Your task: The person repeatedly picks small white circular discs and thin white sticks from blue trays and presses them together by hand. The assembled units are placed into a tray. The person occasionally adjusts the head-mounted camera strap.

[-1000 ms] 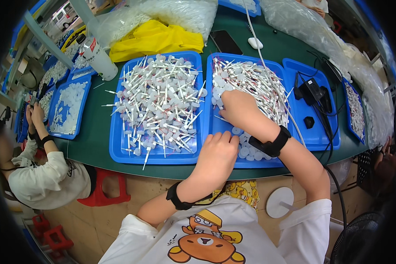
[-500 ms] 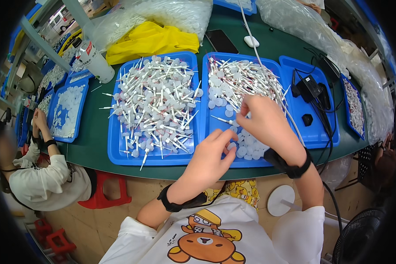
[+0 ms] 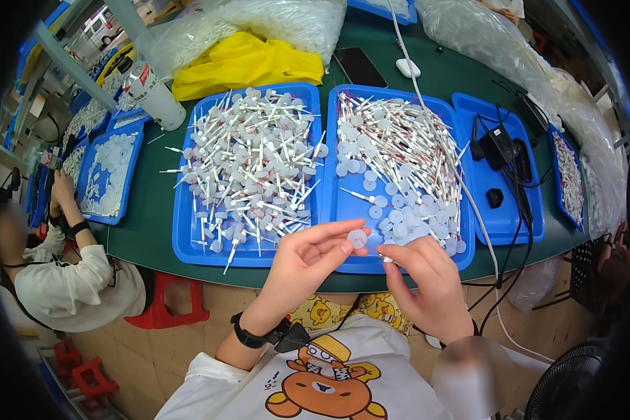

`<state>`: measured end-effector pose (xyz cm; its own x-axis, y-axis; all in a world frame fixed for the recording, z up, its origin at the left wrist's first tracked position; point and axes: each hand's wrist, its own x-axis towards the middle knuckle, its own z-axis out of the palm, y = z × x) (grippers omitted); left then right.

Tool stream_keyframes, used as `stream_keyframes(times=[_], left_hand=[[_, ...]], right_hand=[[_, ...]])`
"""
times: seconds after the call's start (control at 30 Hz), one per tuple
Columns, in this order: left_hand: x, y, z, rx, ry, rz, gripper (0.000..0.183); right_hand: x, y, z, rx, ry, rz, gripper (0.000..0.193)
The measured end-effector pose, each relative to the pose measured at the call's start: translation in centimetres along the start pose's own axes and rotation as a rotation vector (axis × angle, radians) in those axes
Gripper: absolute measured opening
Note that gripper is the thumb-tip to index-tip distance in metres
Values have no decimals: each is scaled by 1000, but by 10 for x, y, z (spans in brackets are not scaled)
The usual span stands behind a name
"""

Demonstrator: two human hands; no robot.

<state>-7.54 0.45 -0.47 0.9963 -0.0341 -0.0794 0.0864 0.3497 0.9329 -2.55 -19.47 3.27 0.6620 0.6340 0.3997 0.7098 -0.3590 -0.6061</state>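
Sitting at a green table (image 3: pixel 147 231), we see a co-worker (image 3: pixel 63 280) at far left, then a blue tray (image 3: pixel 189 245) of finished white sticks. Our left hand (image 3: pixel 304 262) pinches a small white disc (image 3: pixel 357 239) between thumb and fingertips, just above the near rim of the second tray (image 3: pixel 343 210). Beside it, our right hand (image 3: pixel 427 280) grips a thin stick (image 3: pixel 387 260), almost touching the disc.

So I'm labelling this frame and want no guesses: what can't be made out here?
- Head view: the thin piece in the right hand is mostly covered by its fingers.
- The right wrist is blurred over.
- The round white cap in the left hand is too small for detail.
- The far right tray bends into the dark rim.
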Motion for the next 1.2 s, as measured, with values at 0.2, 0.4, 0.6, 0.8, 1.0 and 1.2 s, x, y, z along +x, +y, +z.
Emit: stream_keyframes(times=[0.2,0.4,0.6,0.8,1.0,1.2], left_hand=[[-1,1,1,19,-11,27,33],[-1,1,1,30,4,24,33],[-1,-5,-2,116,-34,129,32],[-1,-8,0,105,-88,132,31],[0,-7,0,83,-87,181,31],[0,-3,-6,100,-153,161,30]], right_hand=[[-1,2,1,-26,-61,-13,36],[-1,1,-3,-19,-117,-9,39],[2,2,-4,-32,-121,-9,37],[2,7,0,53,-17,-4,29],[-1,7,2,10,48,-13,23],[1,14,0,-50,13,-127,20]])
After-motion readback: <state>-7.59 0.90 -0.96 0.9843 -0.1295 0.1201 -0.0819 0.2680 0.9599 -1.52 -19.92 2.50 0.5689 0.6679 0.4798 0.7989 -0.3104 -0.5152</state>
